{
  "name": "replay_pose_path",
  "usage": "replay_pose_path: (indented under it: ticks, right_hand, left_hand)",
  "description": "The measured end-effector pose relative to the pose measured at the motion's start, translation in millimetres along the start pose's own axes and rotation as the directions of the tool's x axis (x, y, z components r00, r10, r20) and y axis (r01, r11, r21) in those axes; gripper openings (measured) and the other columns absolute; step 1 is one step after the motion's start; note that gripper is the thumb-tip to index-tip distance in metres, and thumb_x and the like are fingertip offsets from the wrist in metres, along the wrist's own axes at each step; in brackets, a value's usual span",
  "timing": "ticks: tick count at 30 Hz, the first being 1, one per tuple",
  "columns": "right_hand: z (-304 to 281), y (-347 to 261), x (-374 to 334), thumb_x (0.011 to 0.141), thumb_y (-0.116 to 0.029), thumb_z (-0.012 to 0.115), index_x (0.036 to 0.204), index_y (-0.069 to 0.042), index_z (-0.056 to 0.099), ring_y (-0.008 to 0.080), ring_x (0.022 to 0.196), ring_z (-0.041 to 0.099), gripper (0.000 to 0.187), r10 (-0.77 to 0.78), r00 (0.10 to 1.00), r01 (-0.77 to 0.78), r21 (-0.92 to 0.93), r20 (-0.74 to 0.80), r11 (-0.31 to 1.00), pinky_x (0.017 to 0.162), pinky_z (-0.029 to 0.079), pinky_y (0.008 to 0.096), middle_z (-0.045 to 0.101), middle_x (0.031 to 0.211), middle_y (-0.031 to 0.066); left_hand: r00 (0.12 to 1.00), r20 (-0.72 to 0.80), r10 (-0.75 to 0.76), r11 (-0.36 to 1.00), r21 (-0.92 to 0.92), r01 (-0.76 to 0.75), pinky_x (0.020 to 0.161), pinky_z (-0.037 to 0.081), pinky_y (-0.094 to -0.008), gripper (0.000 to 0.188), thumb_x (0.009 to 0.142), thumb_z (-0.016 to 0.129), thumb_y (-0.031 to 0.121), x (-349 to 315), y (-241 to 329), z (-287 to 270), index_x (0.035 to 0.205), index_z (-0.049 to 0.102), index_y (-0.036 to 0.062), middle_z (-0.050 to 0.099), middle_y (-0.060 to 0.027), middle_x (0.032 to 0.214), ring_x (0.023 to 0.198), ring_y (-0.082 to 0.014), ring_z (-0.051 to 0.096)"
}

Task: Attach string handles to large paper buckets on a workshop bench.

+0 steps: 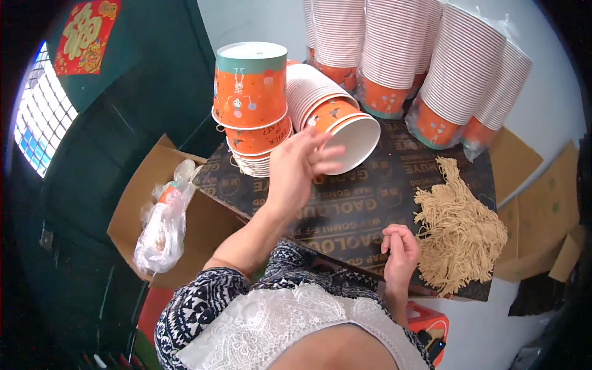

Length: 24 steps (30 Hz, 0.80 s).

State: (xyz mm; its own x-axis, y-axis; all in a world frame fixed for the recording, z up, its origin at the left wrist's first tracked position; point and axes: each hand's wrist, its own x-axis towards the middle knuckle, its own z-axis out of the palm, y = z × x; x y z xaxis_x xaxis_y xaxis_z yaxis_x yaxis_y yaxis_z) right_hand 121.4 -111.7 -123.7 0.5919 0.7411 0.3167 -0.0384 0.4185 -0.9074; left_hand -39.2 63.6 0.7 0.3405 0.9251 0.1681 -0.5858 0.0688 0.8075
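My left hand (295, 161) is raised in front of the paper buckets, fingers apart and slightly smeared by motion, with nothing seen in it. Just behind it, a stack of orange and green paper buckets (251, 92) stands upside down, with bits of tan cord at the rims. Beside that stack, a nested row of the same buckets (359, 143) lies tilted on its side, its white open mouth facing me. My right hand (401, 248) is low at the table's near edge, fingers curled together; anything inside them is hidden. Right next to it lies a heap of tan cords (459, 231).
Tall plastic-wrapped stacks of buckets (394, 52) line the back of the dark printed tabletop (345, 209). An open cardboard box (203, 228) with a plastic-wrapped stack (161, 228) stands at the left. More cardboard (536, 209) leans at the right, and an orange stool (428, 320) is below.
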Motion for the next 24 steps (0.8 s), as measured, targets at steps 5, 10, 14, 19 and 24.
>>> replay_pose_path:
  ticks: [5, 10, 14, 19, 24]
  right_hand:
    - [2.5, -1.5, -0.4, 0.094, 0.003, 0.049, 0.088, 0.005, 0.062, 0.0075, 0.062, 0.046, 0.015, 0.022, 1.0, -0.022, -0.003, 0.007, 1.0, 0.055, 0.037, 0.0221, 0.058, 0.089, 0.0061]
    - [3.1, -1.7, -0.6, 0.094, 0.002, 0.049, 0.089, 0.004, 0.062, 0.0075, 0.062, 0.046, 0.014, 0.041, 0.999, -0.041, -0.007, 0.005, 0.999, 0.056, 0.037, 0.0222, 0.058, 0.087, 0.0053]
    - [3.4, 1.1, 0.2, 0.094, 0.002, 0.049, 0.089, 0.004, 0.063, 0.0075, 0.062, 0.046, 0.014, 0.039, 0.999, -0.039, -0.016, 0.006, 0.999, 0.056, 0.037, 0.022, 0.058, 0.087, 0.005]
    - [5.0, 1.4, 1.4, 0.095, 0.002, 0.049, 0.09, 0.004, 0.063, 0.0078, 0.064, 0.048, 0.014, 0.042, 0.999, -0.041, -0.045, 0.021, 0.998, 0.056, 0.037, 0.0217, 0.059, 0.09, 0.0059]
    - [5.8, -0.3, 0.3, 0.095, 0.002, 0.05, 0.092, 0.004, 0.063, 0.0079, 0.065, 0.049, 0.014, 0.033, 0.999, -0.032, -0.052, 0.024, 0.998, 0.056, 0.038, 0.0211, 0.059, 0.092, 0.0066]
  left_hand:
    - [0.293, 0.703, 0.648, -0.253, 0.561, -0.788, 0.071, 0.055, -0.0328, 0.018, 0.09, 0.059, 0.0, 20.0, 84.4, -10.5, 0.106, 0.065, -0.0004, 0.069, -0.0155, 0.095, 0.081, -0.0262, 0.069]
    - [0.56, 0.78, 0.279, -0.865, 0.457, -0.207, 0.106, 0.036, -0.0576, 0.052, 0.098, 0.049, 0.046, 95.4, 132.8, -38.0, 0.137, 0.052, 0.0125, 0.053, -0.019, 0.135, 0.132, -0.0363, 0.045]
    - [0.889, 0.454, 0.051, -0.698, 0.653, -0.294, 0.098, 0.044, -0.0536, 0.055, 0.099, 0.041, 0.052, 119.1, 124.8, -80.0, 0.136, 0.053, 0.0132, 0.06, -0.022, 0.123, 0.118, -0.0403, 0.055]
    - [0.824, 0.563, 0.068, -0.684, 0.628, -0.372, 0.093, 0.048, -0.0477, 0.055, 0.101, 0.037, 0.051, 121.8, 107.7, -93.1, 0.131, 0.057, 0.0105, 0.064, -0.0225, 0.115, 0.108, -0.0402, 0.061]
    - [0.854, 0.514, 0.082, -0.626, 0.694, -0.357, 0.094, 0.048, -0.0477, 0.054, 0.099, 0.042, 0.05, 113.9, 108.6, -84.0, 0.128, 0.058, 0.0082, 0.063, -0.0223, 0.115, 0.109, -0.0397, 0.06]
